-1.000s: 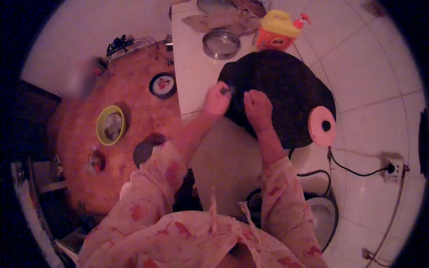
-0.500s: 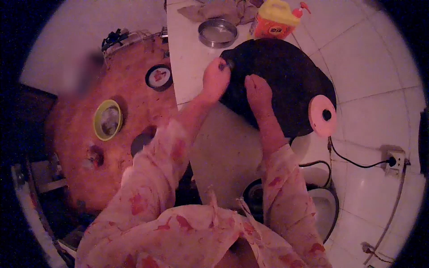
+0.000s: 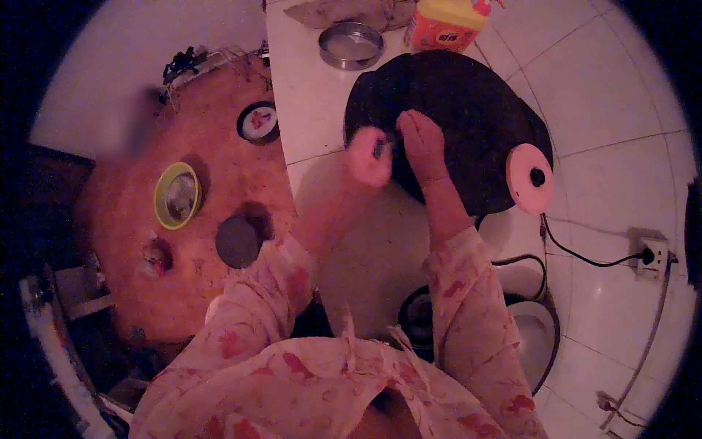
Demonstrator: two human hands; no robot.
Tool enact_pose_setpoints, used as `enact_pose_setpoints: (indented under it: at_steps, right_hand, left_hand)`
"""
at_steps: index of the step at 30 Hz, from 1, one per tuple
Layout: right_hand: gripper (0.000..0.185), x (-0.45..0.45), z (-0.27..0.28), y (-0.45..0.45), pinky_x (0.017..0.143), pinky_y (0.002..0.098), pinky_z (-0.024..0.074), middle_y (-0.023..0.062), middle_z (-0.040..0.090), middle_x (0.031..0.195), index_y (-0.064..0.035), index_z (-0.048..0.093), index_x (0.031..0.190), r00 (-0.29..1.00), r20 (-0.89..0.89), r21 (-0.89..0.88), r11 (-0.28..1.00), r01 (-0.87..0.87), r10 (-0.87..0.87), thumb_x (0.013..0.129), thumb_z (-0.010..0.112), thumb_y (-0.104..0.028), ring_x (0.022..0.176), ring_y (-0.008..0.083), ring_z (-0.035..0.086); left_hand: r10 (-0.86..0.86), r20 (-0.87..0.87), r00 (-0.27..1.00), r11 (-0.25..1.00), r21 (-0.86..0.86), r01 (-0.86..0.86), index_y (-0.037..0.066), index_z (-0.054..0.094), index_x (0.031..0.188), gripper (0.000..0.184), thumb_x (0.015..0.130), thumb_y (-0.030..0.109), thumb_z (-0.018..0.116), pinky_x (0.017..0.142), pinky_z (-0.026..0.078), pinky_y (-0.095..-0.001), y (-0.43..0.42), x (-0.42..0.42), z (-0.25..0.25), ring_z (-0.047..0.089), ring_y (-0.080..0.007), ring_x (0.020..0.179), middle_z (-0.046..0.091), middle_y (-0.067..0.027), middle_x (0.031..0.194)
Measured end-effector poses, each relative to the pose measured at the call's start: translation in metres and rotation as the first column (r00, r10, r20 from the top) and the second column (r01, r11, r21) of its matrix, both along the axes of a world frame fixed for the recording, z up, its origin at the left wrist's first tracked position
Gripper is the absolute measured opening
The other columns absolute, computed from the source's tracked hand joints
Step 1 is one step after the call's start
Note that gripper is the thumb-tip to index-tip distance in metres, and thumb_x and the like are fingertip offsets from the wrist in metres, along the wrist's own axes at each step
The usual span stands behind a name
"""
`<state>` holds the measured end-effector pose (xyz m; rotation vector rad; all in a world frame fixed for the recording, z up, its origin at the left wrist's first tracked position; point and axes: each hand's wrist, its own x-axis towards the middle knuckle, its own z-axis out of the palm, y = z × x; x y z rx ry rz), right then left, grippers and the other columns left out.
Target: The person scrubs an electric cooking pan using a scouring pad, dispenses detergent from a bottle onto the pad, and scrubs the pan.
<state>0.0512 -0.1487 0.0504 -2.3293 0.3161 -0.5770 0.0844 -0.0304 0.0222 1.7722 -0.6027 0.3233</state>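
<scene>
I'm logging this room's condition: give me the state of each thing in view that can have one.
Left hand, blurred, grip unclear.
Right hand, fingers curled in; whether it holds anything is unclear.
Dark round thing, open or covered unclear.
Lid, knob side showing.
Metal pan, uncovered.
Jug, upright.
Plug, in the wall socket.
Yellow-green bowl, uncovered, something inside.

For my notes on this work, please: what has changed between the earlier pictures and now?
The left hand, blurred, has moved back towards the person and nearer the right hand. No new grip or release is visible. The latter stays over the black object; the metal pan stays put.
</scene>
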Motion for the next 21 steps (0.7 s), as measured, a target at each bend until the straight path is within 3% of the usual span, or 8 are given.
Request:
enact_pose_setpoints:
  at_steps: [3, 8, 11, 15, 17, 18, 20, 21]
  right_hand:
    - [0.027, 0.000, 0.001, -0.002, 0.073, 0.0417, 0.0430, 0.0159, 0.059, 0.084, -0.0022, 0.058, 0.081, 1.000, -0.013, 0.027, 0.999, 0.029, -0.029, 0.084, 0.045, -0.025, 0.081, 0.0329, 0.055]
    - [0.028, -0.002, -0.009, -0.002, 0.074, 0.0416, 0.0433, 0.0164, 0.060, 0.088, -0.0019, 0.059, 0.085, 0.994, 0.100, -0.051, 0.998, 0.039, -0.034, 0.084, 0.044, -0.026, 0.083, 0.0334, 0.056]
    - [0.027, -0.002, 0.000, 0.002, 0.075, 0.0412, 0.0434, 0.0162, 0.060, 0.088, -0.0015, 0.059, 0.085, 0.998, 0.004, -0.067, 0.996, 0.064, -0.064, 0.084, 0.046, -0.025, 0.084, 0.0334, 0.056]
    - [0.028, 0.000, -0.001, -0.001, 0.076, 0.0410, 0.0434, 0.0159, 0.060, 0.090, -0.0008, 0.059, 0.086, 0.997, -0.063, -0.003, 0.999, 0.041, -0.041, 0.084, 0.046, -0.026, 0.085, 0.0330, 0.056]
    - [0.028, -0.002, -0.007, -0.003, 0.076, 0.0412, 0.0436, 0.0154, 0.060, 0.091, -0.0010, 0.059, 0.086, 0.994, 0.106, -0.047, 0.999, -0.006, 0.011, 0.084, 0.046, -0.025, 0.084, 0.0331, 0.056]
    - [0.028, -0.003, -0.008, -0.002, 0.076, 0.0412, 0.0436, 0.0154, 0.060, 0.091, -0.0010, 0.059, 0.086, 0.995, 0.095, -0.043, 0.999, -0.002, 0.006, 0.084, 0.046, -0.025, 0.084, 0.0331, 0.056]
    - [0.026, -0.003, -0.005, -0.001, 0.076, 0.0403, 0.0436, 0.0149, 0.060, 0.092, -0.0011, 0.059, 0.087, 0.992, 0.127, -0.051, 0.999, 0.019, -0.012, 0.083, 0.047, -0.024, 0.084, 0.0325, 0.056]
    - [0.026, -0.001, -0.004, -0.002, 0.076, 0.0403, 0.0436, 0.0149, 0.060, 0.092, -0.0011, 0.059, 0.087, 0.992, 0.128, -0.053, 0.998, 0.019, -0.013, 0.083, 0.047, -0.024, 0.084, 0.0325, 0.056]
  left_hand:
    - [-0.092, -0.002, 0.996, 0.992, -0.081, 0.092, 0.001, 0.051, 0.078, 0.011, 0.069, 0.002, 0.058, 0.064, 0.043, -0.0360, -0.002, -0.015, 0.002, 0.052, -0.0326, 0.072, 0.053, -0.0158, 0.077]
    - [0.047, -0.170, 0.984, 0.998, -0.027, -0.052, 0.001, 0.051, 0.077, 0.011, 0.068, 0.000, 0.057, 0.064, 0.042, -0.0357, -0.017, 0.010, 0.028, 0.052, -0.0329, 0.072, 0.051, -0.0151, 0.076]
    - [0.024, 0.001, 1.000, 0.999, 0.028, -0.024, 0.001, 0.051, 0.077, 0.012, 0.068, 0.001, 0.058, 0.064, 0.042, -0.0353, -0.011, 0.001, 0.021, 0.052, -0.0324, 0.071, 0.052, -0.0147, 0.076]
    - [-0.112, -0.043, 0.993, 0.993, -0.036, 0.110, 0.001, 0.052, 0.078, 0.012, 0.068, 0.001, 0.058, 0.064, 0.042, -0.0353, -0.001, -0.019, 0.007, 0.052, -0.0324, 0.071, 0.052, -0.0150, 0.076]
    - [0.027, -0.062, 0.998, 0.993, -0.117, -0.034, 0.001, 0.053, 0.079, 0.011, 0.068, 0.002, 0.057, 0.064, 0.042, -0.0355, -0.010, -0.012, 0.006, 0.052, -0.0323, 0.071, 0.052, -0.0151, 0.075]
    - [0.023, -0.072, 0.997, 0.993, -0.113, -0.031, 0.001, 0.053, 0.079, 0.011, 0.068, 0.002, 0.057, 0.064, 0.042, -0.0355, -0.013, -0.006, 0.010, 0.052, -0.0323, 0.071, 0.052, -0.0151, 0.075]
    - [0.057, -0.346, 0.936, 0.985, -0.135, -0.110, 0.001, 0.054, 0.079, 0.011, 0.070, 0.004, 0.058, 0.064, 0.042, -0.0353, -0.018, 0.015, 0.021, 0.052, -0.0315, 0.070, 0.053, -0.0152, 0.074]
    - [0.056, -0.345, 0.937, 0.984, -0.138, -0.109, 0.001, 0.054, 0.079, 0.011, 0.070, 0.004, 0.058, 0.064, 0.042, -0.0353, -0.023, 0.026, 0.017, 0.052, -0.0315, 0.070, 0.053, -0.0152, 0.074]
